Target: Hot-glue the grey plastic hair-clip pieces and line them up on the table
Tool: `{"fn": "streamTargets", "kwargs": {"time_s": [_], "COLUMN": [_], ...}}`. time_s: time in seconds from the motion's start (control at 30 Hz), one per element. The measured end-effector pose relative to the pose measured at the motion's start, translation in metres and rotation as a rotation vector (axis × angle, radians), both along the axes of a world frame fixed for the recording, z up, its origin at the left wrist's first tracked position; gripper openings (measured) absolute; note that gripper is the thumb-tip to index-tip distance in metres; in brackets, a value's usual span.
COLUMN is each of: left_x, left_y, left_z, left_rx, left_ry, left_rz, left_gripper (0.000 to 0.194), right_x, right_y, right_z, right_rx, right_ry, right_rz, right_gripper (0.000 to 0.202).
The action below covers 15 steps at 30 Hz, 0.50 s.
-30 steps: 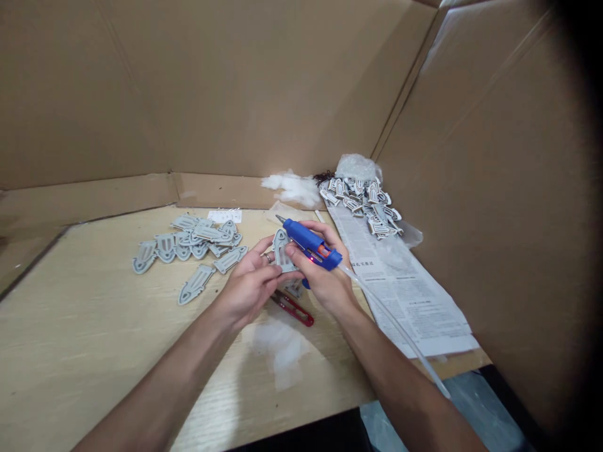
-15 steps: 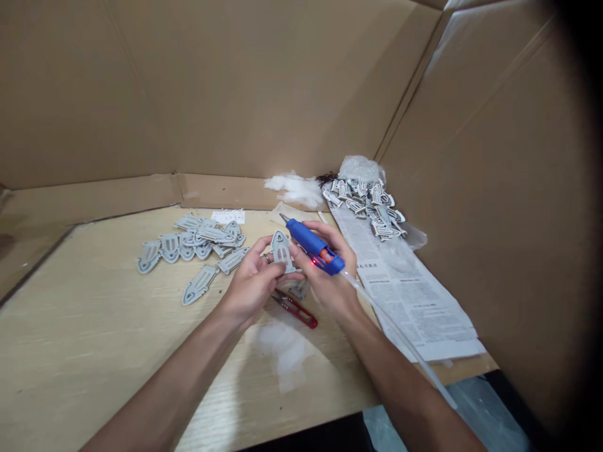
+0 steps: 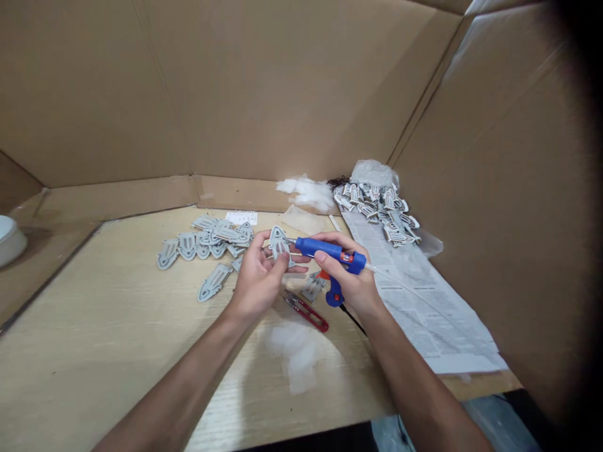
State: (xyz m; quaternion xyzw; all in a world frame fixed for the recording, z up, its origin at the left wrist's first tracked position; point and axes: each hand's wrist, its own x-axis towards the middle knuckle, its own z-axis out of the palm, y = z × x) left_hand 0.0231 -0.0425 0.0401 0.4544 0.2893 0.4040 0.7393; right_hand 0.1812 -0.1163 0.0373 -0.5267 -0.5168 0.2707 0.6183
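Observation:
Between the thumb and fingers of my left hand [image 3: 261, 273] is a grey pointed piece [image 3: 279, 243] with slots, held upright. My right hand [image 3: 351, 276] is wrapped round a blue glue gun [image 3: 325, 250], its nozzle pointing left, at the right edge of the grey piece. Whether the tip touches it I cannot tell. Below the hands lie red-handled snips [image 3: 307, 312] and another grey piece [image 3: 313, 287]. A pile of similar grey pieces [image 3: 207, 237] is on the table, left of my left hand.
Newspaper [image 3: 424, 314] on the right bears a heap of grey pieces [image 3: 377, 204] beside plastic wrap [image 3: 374, 172]. White fluff [image 3: 308, 191] is at the back, and a whitish patch [image 3: 296, 355] is near the front. Cardboard walls [image 3: 282, 88] enclose the table. A white round object [image 3: 10, 242] stands far left.
The glue gun has turned from pointing up and left to nearly level, its nozzle now at the held piece. Its handle and cable have come into view. The camera view has shifted left.

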Motion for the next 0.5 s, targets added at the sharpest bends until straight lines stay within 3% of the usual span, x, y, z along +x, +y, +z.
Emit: {"fn": "streamTargets", "kwargs": {"time_s": [0.5], "left_x": [0.0001], "left_y": [-0.0069], "left_z": [0.0044], "left_rx": [0.003], "left_ry": [0.036], "left_rz": [0.053], "left_gripper": [0.032], "right_x": [0.0005], "right_y": [0.0021], "right_z": [-0.0061], "right_rx": [-0.044], "right_ry": [0.040], "right_rz": [-0.020], "right_gripper": [0.027]}}
